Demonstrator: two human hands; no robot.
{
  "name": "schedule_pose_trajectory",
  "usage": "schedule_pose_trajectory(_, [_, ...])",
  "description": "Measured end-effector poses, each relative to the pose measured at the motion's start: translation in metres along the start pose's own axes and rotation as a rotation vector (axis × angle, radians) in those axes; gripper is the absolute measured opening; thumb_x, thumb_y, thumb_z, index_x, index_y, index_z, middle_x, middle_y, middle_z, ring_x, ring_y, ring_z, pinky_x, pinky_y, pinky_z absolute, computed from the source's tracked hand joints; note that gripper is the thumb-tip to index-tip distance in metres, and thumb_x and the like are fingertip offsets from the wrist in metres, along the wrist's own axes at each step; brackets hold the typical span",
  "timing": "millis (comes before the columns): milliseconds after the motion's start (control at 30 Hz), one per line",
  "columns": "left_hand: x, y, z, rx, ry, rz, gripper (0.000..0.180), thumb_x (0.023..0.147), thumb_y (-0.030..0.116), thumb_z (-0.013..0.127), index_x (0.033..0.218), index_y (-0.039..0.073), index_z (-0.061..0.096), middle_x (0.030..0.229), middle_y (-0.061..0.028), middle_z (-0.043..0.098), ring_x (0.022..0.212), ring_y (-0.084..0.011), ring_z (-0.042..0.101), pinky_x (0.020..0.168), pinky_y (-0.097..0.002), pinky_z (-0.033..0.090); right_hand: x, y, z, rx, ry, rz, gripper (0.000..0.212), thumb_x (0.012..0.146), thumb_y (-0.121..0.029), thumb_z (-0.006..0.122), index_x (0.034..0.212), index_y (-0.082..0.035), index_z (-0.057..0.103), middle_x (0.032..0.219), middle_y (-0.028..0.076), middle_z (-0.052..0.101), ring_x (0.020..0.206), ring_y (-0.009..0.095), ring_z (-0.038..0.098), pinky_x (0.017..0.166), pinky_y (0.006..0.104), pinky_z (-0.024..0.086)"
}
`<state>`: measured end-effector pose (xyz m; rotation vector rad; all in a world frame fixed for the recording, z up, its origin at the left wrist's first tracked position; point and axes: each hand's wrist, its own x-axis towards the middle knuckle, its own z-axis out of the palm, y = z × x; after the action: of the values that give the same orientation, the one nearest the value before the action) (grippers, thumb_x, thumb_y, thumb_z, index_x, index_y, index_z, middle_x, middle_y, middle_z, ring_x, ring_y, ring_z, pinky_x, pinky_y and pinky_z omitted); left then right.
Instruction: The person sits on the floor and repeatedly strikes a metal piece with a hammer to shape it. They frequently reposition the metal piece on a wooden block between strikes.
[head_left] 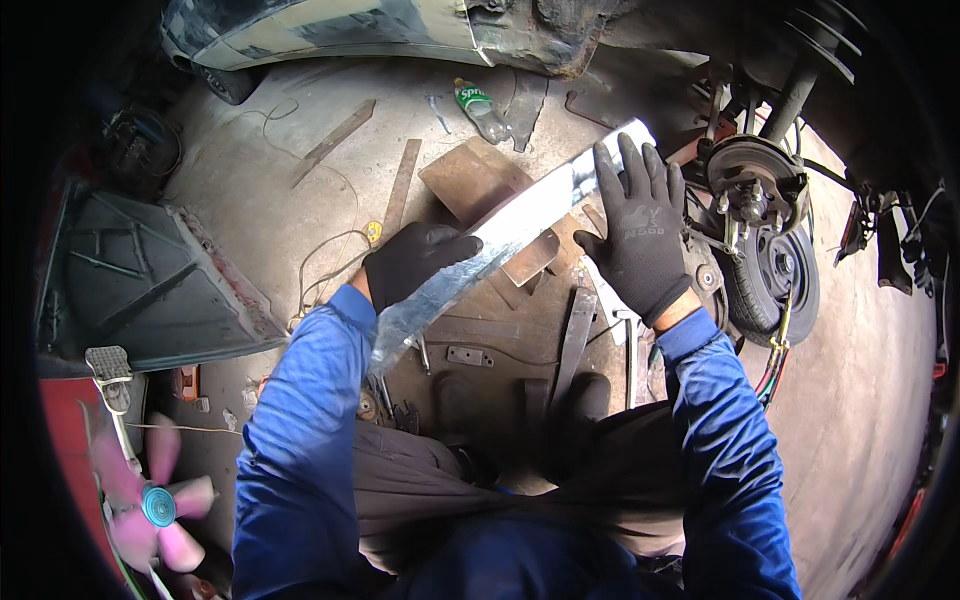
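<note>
A long, shiny sheet-metal strip runs slantwise before me, from near my left forearm up to the far right. My left hand, in a black glove, grips its near half with the thumb on top. At its far end my gloved right hand lies with fingers stretched and spread, fingertips over the metal. Beneath the strip stand rusty brown metal blocks or plates; the strip partly covers them. How far the left fingers curl under the strip is hidden.
A green plastic bottle lies on the floor beyond. Flat metal bars and hand tools lie around. To the right are a wheel hub and tyre; at left, a dark panel and a pink fan. A car body stands behind.
</note>
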<state>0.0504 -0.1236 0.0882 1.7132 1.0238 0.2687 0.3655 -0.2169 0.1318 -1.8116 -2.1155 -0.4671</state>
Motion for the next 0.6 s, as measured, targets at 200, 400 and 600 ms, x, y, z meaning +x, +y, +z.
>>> schedule_pose_trajectory(200, [0.010, 0.050, -0.036, 0.620, -0.279, 0.166, 0.052, 0.099, 0.053, 0.070, 0.114, 0.004, 0.081, 0.097, -0.0170, 0.079, 0.087, -0.0292, 0.073, 0.084, -0.0433, 0.056, -0.018, 0.010, 0.010, 0.220, -0.539, -0.077, 0.082, 0.084, -0.044, 0.088, 0.151, -0.006, 0.060, 0.108, 0.022, 0.075, 0.109, 0.041, 0.072, 0.105, 0.0523, 0.052])
schedule_pose_trajectory(400, [0.028, 0.052, -0.059, 0.950, 0.029, 0.445, 0.052, 0.101, 0.046, 0.070, 0.133, 0.005, 0.074, 0.119, -0.0192, 0.077, 0.106, -0.0352, 0.074, 0.095, -0.0449, 0.058, -0.045, -0.015, 0.044, 0.534, -0.698, 0.138, 0.063, 0.090, -0.055, 0.079, 0.118, 0.001, 0.074, 0.095, 0.026, 0.076, 0.094, 0.042, 0.076, 0.085, 0.0490, 0.059])
schedule_pose_trajectory(600, [0.043, -0.029, -0.042, 0.331, 0.992, 0.457, 0.051, 0.106, 0.039, 0.066, 0.144, 0.006, 0.067, 0.141, -0.0172, 0.069, 0.124, -0.0314, 0.069, 0.103, -0.0440, 0.056, -0.045, -0.003, 0.049, 0.698, -0.665, 0.386, 0.058, 0.095, -0.054, 0.076, 0.121, -0.002, 0.077, 0.095, 0.022, 0.079, 0.092, 0.036, 0.079, 0.085, 0.0450, 0.058])
